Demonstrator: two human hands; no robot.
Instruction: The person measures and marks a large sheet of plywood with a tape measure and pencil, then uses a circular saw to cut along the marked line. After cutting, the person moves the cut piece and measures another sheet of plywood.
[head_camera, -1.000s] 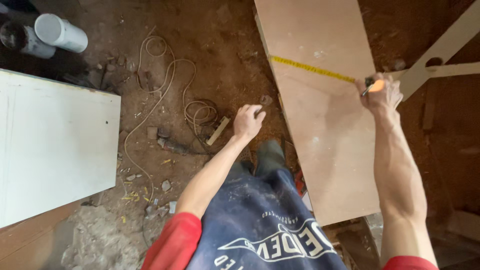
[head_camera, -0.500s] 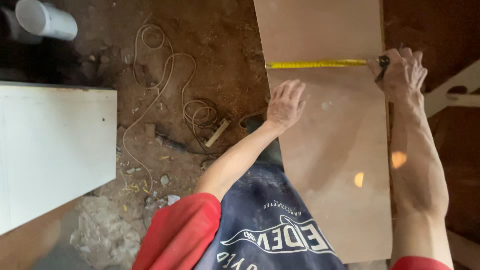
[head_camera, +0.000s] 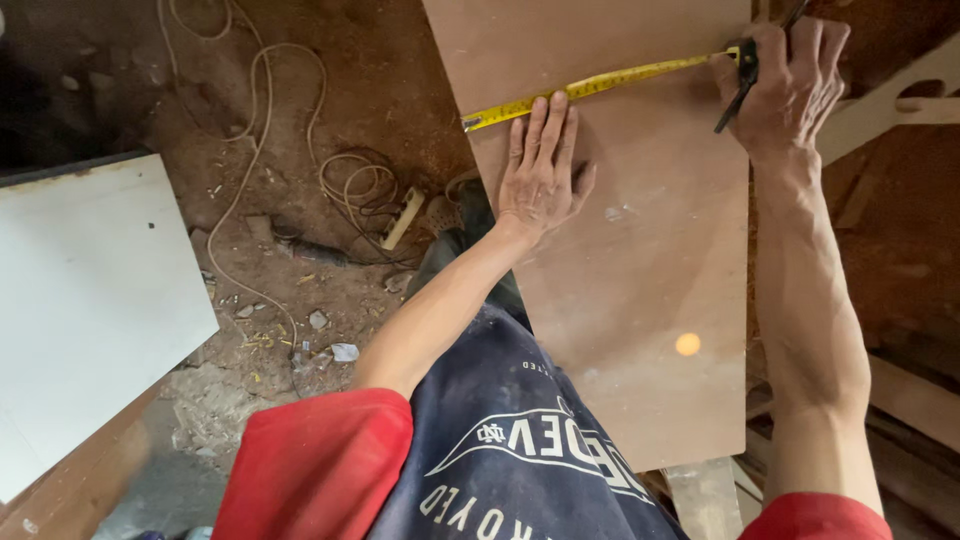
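Left hand (head_camera: 540, 170) now flat and spread on the long brown fibreboard panel (head_camera: 640, 300), fingertips pressing the yellow steel measuring tape (head_camera: 590, 88) down near the panel's left edge; a second ago, off the board over the dirt floor (head_camera: 330, 230). Tape now pinned straight across, upper middle of frame. Right hand (head_camera: 785, 85) at upper right, clamped on the tape's far end with a dark pencil-like tool (head_camera: 738, 88). Tape case hidden; tool tip hard to make out.

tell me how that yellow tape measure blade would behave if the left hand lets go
The yellow tape blade looks thin and springy, so it would likely shift or curl once the left hand lifts. The board looks smooth, so it may slide. The right hand anchors the far end.
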